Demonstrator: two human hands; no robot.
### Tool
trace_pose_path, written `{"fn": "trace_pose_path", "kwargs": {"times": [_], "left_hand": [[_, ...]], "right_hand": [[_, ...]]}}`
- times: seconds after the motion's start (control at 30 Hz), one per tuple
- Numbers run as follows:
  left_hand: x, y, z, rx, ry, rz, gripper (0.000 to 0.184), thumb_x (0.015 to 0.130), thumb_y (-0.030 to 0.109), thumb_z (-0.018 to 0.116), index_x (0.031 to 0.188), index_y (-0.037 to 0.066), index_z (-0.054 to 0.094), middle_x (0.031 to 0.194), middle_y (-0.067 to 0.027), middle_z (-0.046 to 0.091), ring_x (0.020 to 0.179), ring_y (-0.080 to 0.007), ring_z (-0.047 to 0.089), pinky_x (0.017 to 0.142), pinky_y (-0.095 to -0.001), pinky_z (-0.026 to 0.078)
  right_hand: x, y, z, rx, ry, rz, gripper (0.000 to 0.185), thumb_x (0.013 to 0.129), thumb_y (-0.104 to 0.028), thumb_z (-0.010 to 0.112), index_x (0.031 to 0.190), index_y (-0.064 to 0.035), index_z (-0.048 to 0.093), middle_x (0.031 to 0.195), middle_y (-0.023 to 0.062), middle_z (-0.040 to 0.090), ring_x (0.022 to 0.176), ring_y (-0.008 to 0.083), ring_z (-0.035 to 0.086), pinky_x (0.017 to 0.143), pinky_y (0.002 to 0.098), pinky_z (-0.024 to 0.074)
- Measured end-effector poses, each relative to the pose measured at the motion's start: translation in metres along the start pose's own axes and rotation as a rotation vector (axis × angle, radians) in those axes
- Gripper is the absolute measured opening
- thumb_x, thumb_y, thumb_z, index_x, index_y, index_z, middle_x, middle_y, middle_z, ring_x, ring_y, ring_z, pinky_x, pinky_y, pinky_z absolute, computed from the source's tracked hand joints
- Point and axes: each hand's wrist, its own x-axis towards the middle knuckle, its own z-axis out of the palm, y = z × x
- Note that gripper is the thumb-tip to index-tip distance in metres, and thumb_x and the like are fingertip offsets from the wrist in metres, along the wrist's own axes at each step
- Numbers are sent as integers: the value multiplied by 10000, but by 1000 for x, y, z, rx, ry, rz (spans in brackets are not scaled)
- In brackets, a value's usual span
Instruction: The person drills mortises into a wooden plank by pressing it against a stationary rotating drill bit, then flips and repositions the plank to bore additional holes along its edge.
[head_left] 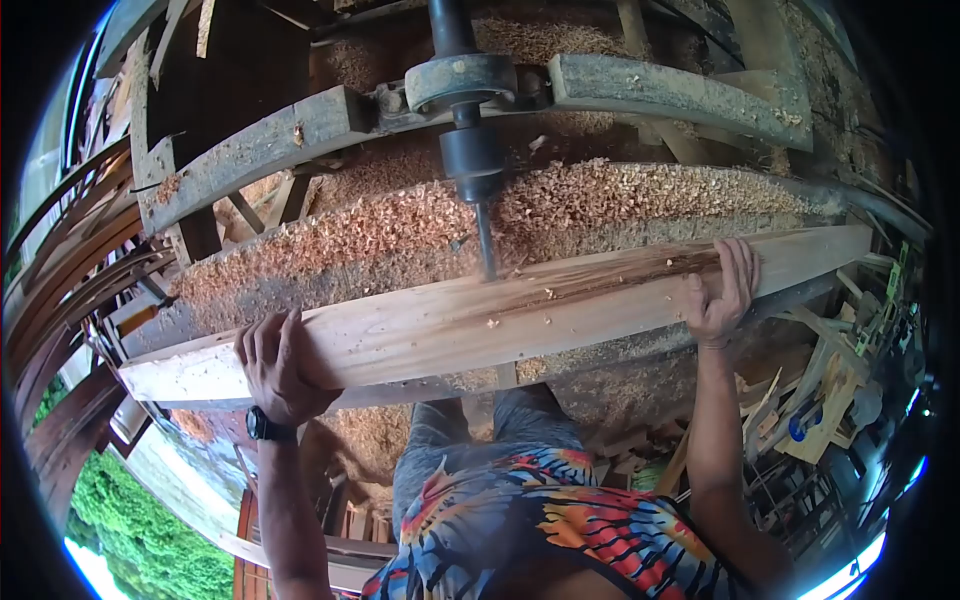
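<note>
A long pale wooden beam (420,335) with a dark brown streak on its upper face lies across the work surface in front of me. My left hand (280,370), with a watch on the wrist, grips the beam toward its left end. Near the right end, my right hand (725,295) holds the beam too, with the thumb on the near part and the fingers over the far edge. Between the hands, a drill bit (485,245) in a dark chuck (472,155) points down at the beam's far edge; its tip appears to meet the wood.
Wood shavings (600,195) are heaped along the table behind the beam. A grey timber crosspiece (680,95) runs behind the drill spindle. Curved wooden pieces (70,260) are stacked at the left, and scrap wood (830,400) lies at the right. Sawdust covers the ground below.
</note>
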Motion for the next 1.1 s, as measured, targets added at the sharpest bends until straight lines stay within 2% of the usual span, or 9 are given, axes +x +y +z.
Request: {"fn": "trace_pose_path", "kwargs": {"times": [0.3,0.43,0.6,0.7,0.9,0.97,1.1], "left_hand": [[43,-24,-7,22,-2,33,1169,478,376,987,1520,98,534,1352,-166,600,1250,-407,561,1092,-583,397],[34,-11,-7,-10,8,-3,1183,454,339,992,1519,100,535,1350,-164,603,1244,-411,561,1094,-587,397],[-4,15,3,-7,13,-40,1034,488,260,923,1447,74,583,1303,-173,621,1200,-397,594,1087,-600,394],[-5,14,5,-7,32,-31,1028,491,256,909,1448,67,586,1303,-169,629,1198,-395,601,1086,-602,396],[22,-1,-2,0,-2,2,1076,480,265,919,1481,75,573,1333,-166,628,1212,-393,601,1088,-589,406],[39,-10,-3,16,20,35,1117,483,330,965,1499,90,565,1347,-173,621,1223,-394,597,1090,-580,409],[52,-17,-3,5,32,58,1139,490,347,977,1519,102,554,1354,-174,613,1234,-395,592,1093,-579,412]], "right_hand": [[21,1,11,-13,12,49,577,954,-428,628,1307,25,686,1324,212,679,1324,418,593,1205,559,327],[18,3,8,11,17,34,578,956,-433,624,1309,20,687,1321,208,681,1323,415,593,1211,563,321],[-8,7,0,31,-19,19,586,952,-433,618,1310,27,685,1318,208,683,1318,420,596,1219,573,312],[-9,10,1,27,-16,15,587,948,-431,618,1305,30,686,1319,208,683,1317,421,597,1220,580,309],[6,10,6,4,-11,37,551,944,-398,629,1295,22,688,1322,204,682,1317,421,593,1210,578,322],[21,7,7,13,-8,41,536,946,-383,632,1297,17,689,1321,203,682,1316,423,591,1206,573,329],[28,6,14,2,24,45,526,952,-376,633,1303,11,690,1319,201,682,1315,421,592,1200,564,335]]}}
